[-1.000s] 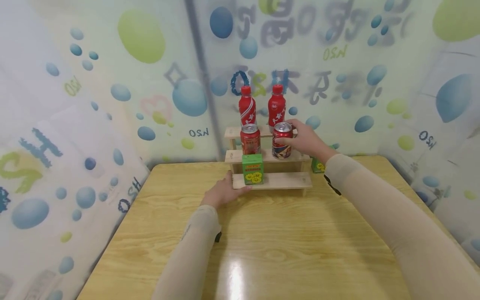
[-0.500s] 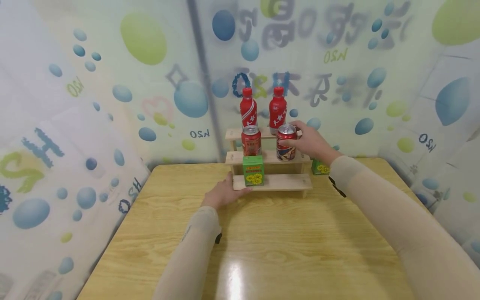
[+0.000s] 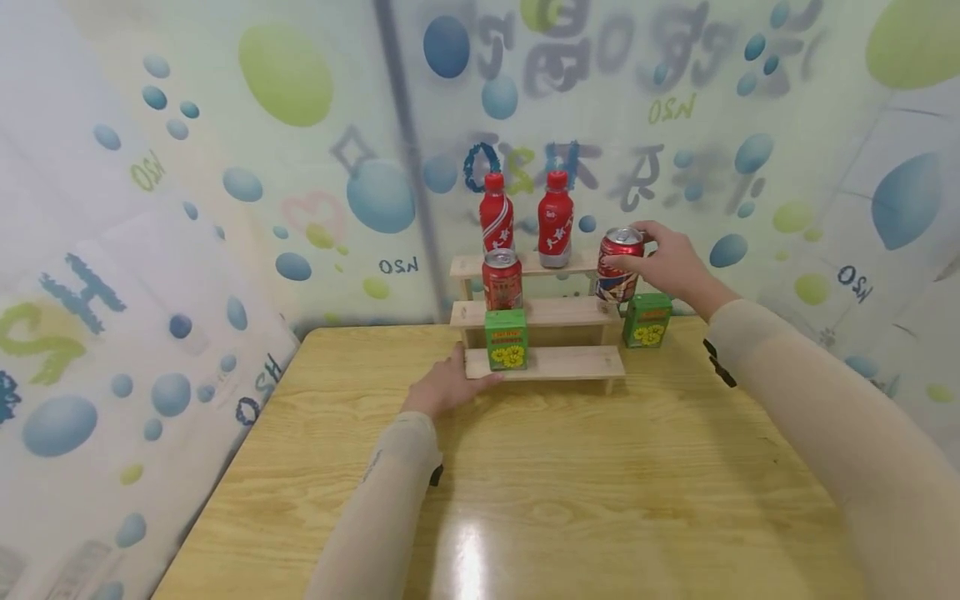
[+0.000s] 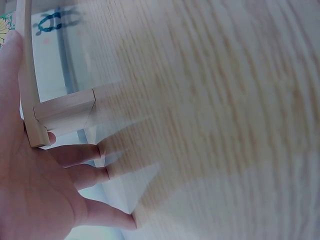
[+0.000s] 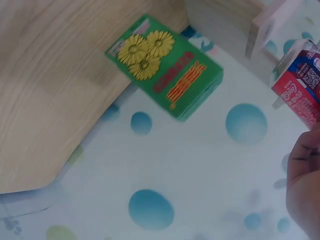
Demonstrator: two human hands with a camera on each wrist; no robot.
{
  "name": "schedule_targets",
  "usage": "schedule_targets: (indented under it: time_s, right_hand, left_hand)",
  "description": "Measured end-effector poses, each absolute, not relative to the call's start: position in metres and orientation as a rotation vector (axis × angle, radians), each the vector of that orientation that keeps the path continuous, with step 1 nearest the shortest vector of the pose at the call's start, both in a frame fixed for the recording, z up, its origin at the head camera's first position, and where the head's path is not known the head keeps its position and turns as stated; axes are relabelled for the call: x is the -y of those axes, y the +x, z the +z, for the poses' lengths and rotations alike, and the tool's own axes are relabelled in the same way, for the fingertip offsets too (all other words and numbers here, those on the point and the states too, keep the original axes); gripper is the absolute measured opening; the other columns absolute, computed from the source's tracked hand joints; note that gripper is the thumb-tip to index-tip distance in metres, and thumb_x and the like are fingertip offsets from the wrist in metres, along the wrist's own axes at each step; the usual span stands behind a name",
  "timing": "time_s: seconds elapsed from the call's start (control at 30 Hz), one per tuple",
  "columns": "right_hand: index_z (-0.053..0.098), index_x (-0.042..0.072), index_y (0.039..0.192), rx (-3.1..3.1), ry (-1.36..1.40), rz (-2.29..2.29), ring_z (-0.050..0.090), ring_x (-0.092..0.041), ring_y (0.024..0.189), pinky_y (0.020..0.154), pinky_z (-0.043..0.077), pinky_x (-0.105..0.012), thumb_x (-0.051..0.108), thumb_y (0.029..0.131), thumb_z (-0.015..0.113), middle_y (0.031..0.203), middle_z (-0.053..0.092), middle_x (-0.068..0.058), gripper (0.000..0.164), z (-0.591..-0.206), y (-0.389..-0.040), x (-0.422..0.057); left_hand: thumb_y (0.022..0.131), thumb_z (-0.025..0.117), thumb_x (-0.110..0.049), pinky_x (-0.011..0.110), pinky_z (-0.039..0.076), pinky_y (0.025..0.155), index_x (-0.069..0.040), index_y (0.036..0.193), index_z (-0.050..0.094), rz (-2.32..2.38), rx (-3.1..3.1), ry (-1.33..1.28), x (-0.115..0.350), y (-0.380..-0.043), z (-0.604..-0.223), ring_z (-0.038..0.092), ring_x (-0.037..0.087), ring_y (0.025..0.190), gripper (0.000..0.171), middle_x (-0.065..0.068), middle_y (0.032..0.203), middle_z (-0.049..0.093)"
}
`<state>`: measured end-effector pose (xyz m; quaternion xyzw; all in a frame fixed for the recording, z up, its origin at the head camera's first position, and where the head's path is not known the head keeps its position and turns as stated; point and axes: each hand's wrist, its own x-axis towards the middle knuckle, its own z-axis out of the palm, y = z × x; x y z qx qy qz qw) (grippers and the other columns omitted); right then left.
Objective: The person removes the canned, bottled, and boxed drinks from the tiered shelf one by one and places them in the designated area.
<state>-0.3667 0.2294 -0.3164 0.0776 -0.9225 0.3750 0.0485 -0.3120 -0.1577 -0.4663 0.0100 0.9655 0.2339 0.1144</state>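
My right hand (image 3: 675, 262) grips a red Coca-Cola can (image 3: 618, 267), thumb across its front, raised at the right end of the wooden step shelf (image 3: 573, 360). In the right wrist view, part of the can (image 5: 302, 82) shows above the curled fingers. My left hand (image 3: 444, 385) holds the left end of the lowest step, thumb along its front edge. The left wrist view shows that hand's fingers (image 4: 82, 175) spread past the board end, tips at the table. Another red can (image 3: 502, 282) stands on the middle step, and a green drink carton (image 3: 507, 342) on the lowest.
Two red bottles (image 3: 496, 218) stand on the top step. A second green carton (image 3: 648, 321) stands on the table (image 3: 570, 492) just right of the shelf. A patterned wall covering (image 3: 300, 200) rises close behind and at both sides.
My right hand has lifted the Coca-Cola can from the middle step and carried it to the right, uncovering the second green carton. My left hand stays at the shelf.
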Motion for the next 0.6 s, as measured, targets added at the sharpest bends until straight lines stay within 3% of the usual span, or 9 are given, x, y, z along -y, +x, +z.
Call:
schedule_targets:
  time_s: [0.13,0.23,0.4,0.6]
  right_hand:
    - [0.041,0.015,0.162,2.783,0.185,1.13,0.059,-0.036,0.11,0.077,0.055,-0.038,0.069,0.092,0.071,0.147,0.052,-0.023,0.093,-0.313,-0.365,-0.253]
    - [0.037,0.015,0.165,2.769,0.157,1.115,0.056,-0.04,0.115,0.082,0.055,-0.048,0.068,0.093,0.07,0.151,0.048,-0.026,0.095,-0.313,-0.364,-0.27]
    - [0.023,0.014,0.171,2.761,0.064,1.093,0.048,-0.051,0.136,0.103,0.047,-0.071,0.069,0.094,0.067,0.159,0.043,-0.032,0.105,-0.318,-0.361,-0.296]
    - [0.019,0.01,0.171,2.753,-0.044,1.114,0.042,-0.055,0.142,0.107,0.043,-0.076,0.072,0.094,0.065,0.162,0.039,-0.034,0.11,-0.338,-0.355,-0.327]
  left_hand:
    - [0.075,0.049,-0.103,0.072,0.038,0.121,-0.021,0.173,0.007,0.68,-2.826,0.015,0.158,-0.314,-0.468,0.043,0.043,0.155,0.134,0.02,0.171,0.039]
    - [0.074,0.048,-0.104,0.074,0.036,0.121,-0.022,0.173,0.007,0.673,-2.824,0.0,0.159,-0.315,-0.469,0.042,0.043,0.156,0.135,0.02,0.171,0.038]
    - [0.075,0.049,-0.103,0.075,0.037,0.12,-0.021,0.173,0.007,0.674,-2.822,-0.001,0.16,-0.315,-0.469,0.043,0.043,0.155,0.134,0.021,0.171,0.039]
    - [0.075,0.049,-0.103,0.073,0.037,0.12,-0.02,0.173,0.007,0.671,-2.819,0.018,0.159,-0.314,-0.467,0.043,0.043,0.155,0.135,0.021,0.171,0.038]
